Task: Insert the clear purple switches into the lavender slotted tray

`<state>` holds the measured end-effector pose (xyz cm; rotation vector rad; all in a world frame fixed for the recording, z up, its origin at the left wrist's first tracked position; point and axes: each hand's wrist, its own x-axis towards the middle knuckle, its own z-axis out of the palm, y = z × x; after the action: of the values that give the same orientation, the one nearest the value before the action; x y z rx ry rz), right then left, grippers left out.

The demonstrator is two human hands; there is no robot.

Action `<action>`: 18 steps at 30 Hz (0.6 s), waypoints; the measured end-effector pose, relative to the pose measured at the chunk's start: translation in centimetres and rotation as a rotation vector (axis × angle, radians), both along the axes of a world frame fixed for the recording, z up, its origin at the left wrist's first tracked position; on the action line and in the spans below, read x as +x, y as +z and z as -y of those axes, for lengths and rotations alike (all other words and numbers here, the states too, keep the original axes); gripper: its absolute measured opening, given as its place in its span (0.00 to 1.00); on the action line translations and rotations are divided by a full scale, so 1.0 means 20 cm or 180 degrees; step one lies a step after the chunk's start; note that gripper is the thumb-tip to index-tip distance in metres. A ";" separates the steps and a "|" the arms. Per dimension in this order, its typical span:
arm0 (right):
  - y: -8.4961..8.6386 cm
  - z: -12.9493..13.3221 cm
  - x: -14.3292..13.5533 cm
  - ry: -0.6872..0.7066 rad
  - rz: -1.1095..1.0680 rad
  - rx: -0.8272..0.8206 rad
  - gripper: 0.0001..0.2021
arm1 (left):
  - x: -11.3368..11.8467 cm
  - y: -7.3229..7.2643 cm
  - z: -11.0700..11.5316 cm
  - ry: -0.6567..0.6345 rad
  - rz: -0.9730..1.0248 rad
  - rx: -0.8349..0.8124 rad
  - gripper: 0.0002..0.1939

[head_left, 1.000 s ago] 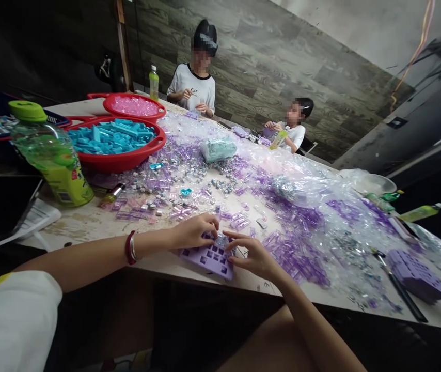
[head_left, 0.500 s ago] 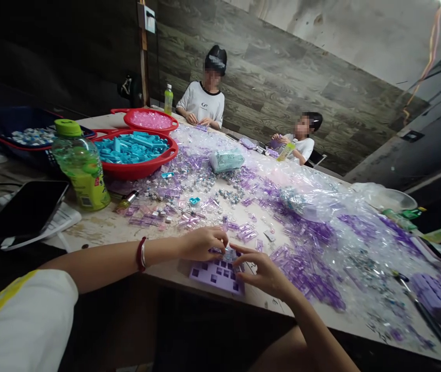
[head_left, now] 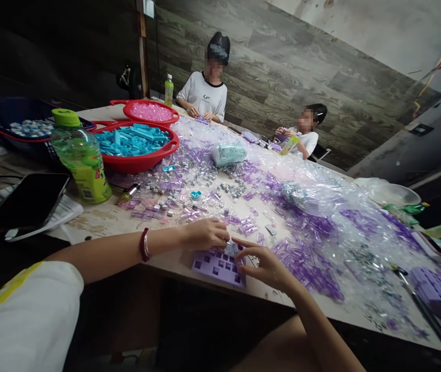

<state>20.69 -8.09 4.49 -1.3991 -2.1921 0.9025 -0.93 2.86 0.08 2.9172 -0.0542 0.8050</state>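
Note:
A purple plate with square holes [head_left: 219,269] lies at the table's near edge. Small clear pieces [head_left: 230,248] sit at its far side, between my hands. My left hand [head_left: 209,234] is over the plate's far left part, fingers bent together; what they pinch, if anything, is too small to make out. My right hand [head_left: 257,261] rests at the plate's right edge, index finger stretched toward the clear pieces and thumb apart from it. Loose purple transparent pieces [head_left: 248,225] lie just beyond the plate.
Red baskets hold blue pieces [head_left: 133,139] and pink pieces [head_left: 151,111]. A green-capped bottle [head_left: 83,160] and a phone [head_left: 27,200] are at left. Purple pieces [head_left: 309,268] and plastic bags [head_left: 321,188] spread right, near a black tool [head_left: 425,310]. Two people sit across the table.
The view has shifted slightly, so the far table and people appear a little higher. My left hand's fingers have drawn closer together over the plate; my right hand stays at its edge.

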 end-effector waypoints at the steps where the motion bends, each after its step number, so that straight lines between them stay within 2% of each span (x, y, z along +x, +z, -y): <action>1: 0.00 0.00 0.00 0.0002 0.0010 -0.0004 0.06 | 0.00 0.01 0.00 -0.0045 0.0000 0.0016 0.09; 6: -0.01 0.00 0.00 0.0010 0.0036 -0.0014 0.06 | -0.01 0.02 0.01 -0.0053 -0.0172 0.0134 0.13; 11: -0.01 0.00 0.00 0.0029 0.0075 -0.0008 0.05 | 0.00 0.01 0.02 -0.0028 -0.0328 0.0087 0.12; 14: -0.01 0.00 0.00 0.0036 0.0106 -0.0003 0.05 | 0.00 0.01 0.02 0.0043 -0.0415 0.0369 0.12; 18: -0.02 0.00 0.00 0.0039 0.0065 0.0007 0.06 | 0.00 0.03 0.04 0.0051 -0.0170 0.0799 0.10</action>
<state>20.73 -8.04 4.14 -1.4012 -2.2183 0.8938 -0.92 2.06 0.64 3.1762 -0.1368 0.7736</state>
